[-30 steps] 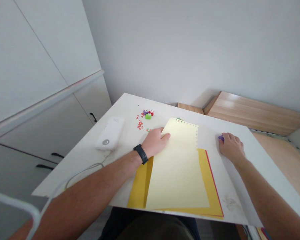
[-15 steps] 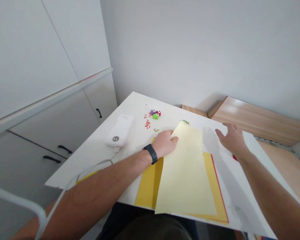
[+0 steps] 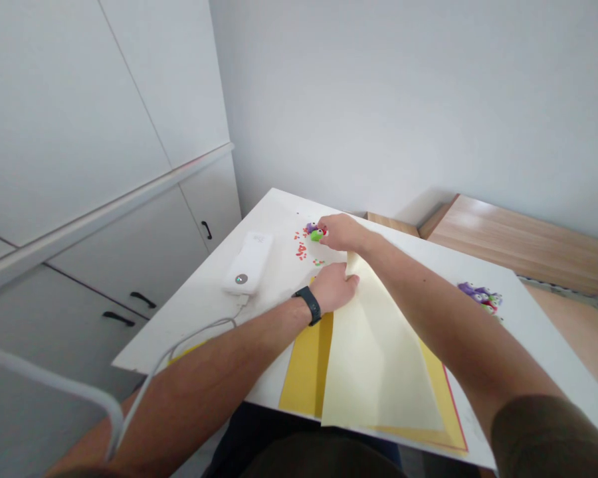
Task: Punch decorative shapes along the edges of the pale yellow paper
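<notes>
The person's left hand (image 3: 333,287), with a black watch (image 3: 307,305) on the wrist, sits on the top edge of a sheet of pale yellow paper (image 3: 376,358). Its fingers (image 3: 346,282) lie close together at the paper's edge, and the paper bends up a little there. You cannot tell if they pinch it.

The right hand (image 3: 343,232) reaches across over the paper to a small pile of craft punches (image 3: 315,232) in purple, green and red. Its fingers (image 3: 326,227) are bunched together right at the green punch, but you cannot tell if they are clamped on it.

The paper lies on yellow card (image 3: 306,365) on a white counter (image 3: 543,345). Tiny red and green paper bits (image 3: 301,250) are near the punches. A white power bank (image 3: 248,263) with a cable (image 3: 194,335) sits to the left. Purple and red toys (image 3: 480,297) sit off to the right.
</notes>
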`<state>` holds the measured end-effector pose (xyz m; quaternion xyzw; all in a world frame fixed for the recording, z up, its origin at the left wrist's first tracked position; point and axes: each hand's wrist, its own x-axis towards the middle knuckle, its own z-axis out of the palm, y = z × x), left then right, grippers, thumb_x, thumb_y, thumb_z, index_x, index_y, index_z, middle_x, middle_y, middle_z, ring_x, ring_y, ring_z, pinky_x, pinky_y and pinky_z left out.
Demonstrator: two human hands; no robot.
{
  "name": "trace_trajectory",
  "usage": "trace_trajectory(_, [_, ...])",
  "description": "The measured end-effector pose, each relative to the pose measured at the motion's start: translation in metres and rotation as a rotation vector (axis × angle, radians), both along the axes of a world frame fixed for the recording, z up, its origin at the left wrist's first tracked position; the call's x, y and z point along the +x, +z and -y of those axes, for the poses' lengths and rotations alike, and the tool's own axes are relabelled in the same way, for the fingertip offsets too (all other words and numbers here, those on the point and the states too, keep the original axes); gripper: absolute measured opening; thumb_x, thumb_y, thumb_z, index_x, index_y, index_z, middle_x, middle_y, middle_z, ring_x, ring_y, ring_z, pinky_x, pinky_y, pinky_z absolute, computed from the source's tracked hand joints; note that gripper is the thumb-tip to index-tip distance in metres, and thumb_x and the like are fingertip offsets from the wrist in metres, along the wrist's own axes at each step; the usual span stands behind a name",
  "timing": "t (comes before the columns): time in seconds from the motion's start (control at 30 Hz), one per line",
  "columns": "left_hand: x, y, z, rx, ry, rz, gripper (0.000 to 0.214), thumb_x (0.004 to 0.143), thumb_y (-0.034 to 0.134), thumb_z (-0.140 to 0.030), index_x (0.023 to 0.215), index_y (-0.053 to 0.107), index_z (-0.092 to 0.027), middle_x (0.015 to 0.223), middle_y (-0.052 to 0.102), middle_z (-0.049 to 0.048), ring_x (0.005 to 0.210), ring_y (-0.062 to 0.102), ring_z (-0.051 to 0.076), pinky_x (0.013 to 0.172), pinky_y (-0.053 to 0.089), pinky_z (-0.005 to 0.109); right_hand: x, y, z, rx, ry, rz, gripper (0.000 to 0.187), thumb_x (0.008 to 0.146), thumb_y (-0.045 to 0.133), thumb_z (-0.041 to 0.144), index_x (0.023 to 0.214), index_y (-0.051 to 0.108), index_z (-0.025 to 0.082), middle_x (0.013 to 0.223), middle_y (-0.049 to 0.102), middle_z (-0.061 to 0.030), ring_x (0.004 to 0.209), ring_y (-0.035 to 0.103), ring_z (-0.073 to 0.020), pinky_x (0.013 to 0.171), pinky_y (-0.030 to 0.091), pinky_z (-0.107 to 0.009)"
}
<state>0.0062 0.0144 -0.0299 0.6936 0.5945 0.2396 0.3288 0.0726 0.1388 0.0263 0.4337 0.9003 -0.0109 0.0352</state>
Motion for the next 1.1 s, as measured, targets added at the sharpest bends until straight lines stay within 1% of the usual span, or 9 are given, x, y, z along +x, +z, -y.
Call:
trace_trajectory(0.17, [0.001,-0.003,-0.001,0.005,-0.003,0.001,0.037,0.096,0.053,-0.042,0.103,0.072,-0.011,0.106,0.077,0.0234,0.101,0.074,0.036,0.083,0.055,0.041,-0.014,-0.014,-0.004,0.023,-0.019,0.042,0.032,0.091,0.065,0.025,0.118,0.073,0.012,0.122,0.075,-0.0211,0.113,0.070,-0.0352,0.094,0.051,-0.043])
trace_trajectory(0.37, [0.001,-0.007,-0.001,0.026,-0.024,0.032,0.033,0.097,0.054,-0.039,0.104,0.072,-0.013,0.107,0.078,0.0214,0.102,0.075,0.034,0.086,0.055,0.039,-0.016,-0.021,0.002,0.010,-0.047,0.036,0.034,0.089,0.064,0.021,0.122,0.068,0.012,0.119,0.076,-0.0207,0.107,0.070,-0.0331,0.088,0.052,-0.040])
trace_trajectory(0.47, [0.000,-0.007,-0.001,0.033,-0.026,0.055,0.031,0.096,0.056,-0.038,0.104,0.072,-0.012,0.109,0.077,0.0227,0.105,0.074,0.035,0.088,0.055,0.040,-0.014,-0.015,0.005,0.012,-0.052,-0.003,0.029,0.087,0.064,0.019,0.116,0.069,0.014,0.113,0.078,-0.0182,0.103,0.071,-0.0309,0.086,0.051,-0.038])
trace_trajectory(0.57, [0.000,-0.003,-0.001,0.030,-0.032,0.090,0.028,0.095,0.057,-0.035,0.101,0.073,-0.013,0.109,0.078,0.0213,0.106,0.074,0.035,0.089,0.055,0.040,-0.002,0.001,0.010,0.061,-0.071,-0.100,0.029,0.092,0.059,0.021,0.119,0.065,0.015,0.115,0.076,-0.0162,0.102,0.069,-0.0285,0.086,0.051,-0.037])
trace_trajectory(0.6, [-0.001,-0.002,-0.001,0.025,-0.034,0.105,0.027,0.095,0.057,-0.034,0.101,0.074,-0.014,0.108,0.079,0.0199,0.105,0.075,0.034,0.088,0.055,0.039,0.005,0.008,0.012,0.089,-0.086,-0.155,0.031,0.095,0.057,0.024,0.123,0.063,0.015,0.116,0.075,-0.0157,0.101,0.069,-0.0273,0.087,0.052,-0.038])
trace_trajectory(0.7, [-0.003,0.002,-0.001,0.008,-0.040,0.158,0.028,0.095,0.056,-0.034,0.103,0.076,-0.017,0.108,0.081,0.0151,0.103,0.076,0.030,0.085,0.057,0.036,0.037,0.025,0.021,0.155,-0.121,-0.581,0.043,0.093,0.062,0.030,0.132,0.060,0.015,0.108,0.074,-0.0107,0.090,0.068,-0.0227,0.086,0.054,-0.038])
trace_trajectory(0.83, [-0.005,0.001,0.000,-0.010,-0.050,0.227,0.031,0.096,0.055,-0.033,0.109,0.078,-0.016,0.108,0.081,0.0133,0.099,0.078,0.029,0.080,0.058,0.034,0.099,0.030,0.044,0.155,-0.139,-1.001,0.054,0.093,0.066,0.037,0.144,0.057,0.023,0.110,0.069,-0.0063,0.087,0.064,-0.0190,0.079,0.055,-0.036])
trace_trajectory(0.97, [-0.004,-0.001,0.001,-0.019,-0.055,0.287,0.033,0.096,0.054,-0.032,0.114,0.078,-0.017,0.107,0.082,0.0106,0.093,0.079,0.027,0.075,0.059,0.032,0.165,0.012,0.079,-0.058,-0.301,-1.222,0.042,0.090,0.073,0.043,0.127,0.068,0.024,0.088,0.065,-0.0001,0.072,0.057,-0.0146,0.066,0.049,-0.031])
trace_trajectory(1.1, [-0.004,0.000,0.002,-0.017,-0.050,0.308,0.033,0.094,0.059,-0.035,0.115,0.079,-0.019,0.108,0.083,0.0088,0.095,0.079,0.029,0.080,0.061,0.034,0.217,-0.022,0.112,-0.244,-0.484,-1.344,0.039,0.087,0.078,0.041,0.119,0.064,0.025,0.085,0.063,0.0028,0.069,0.056,-0.0126,0.063,0.046,-0.028])
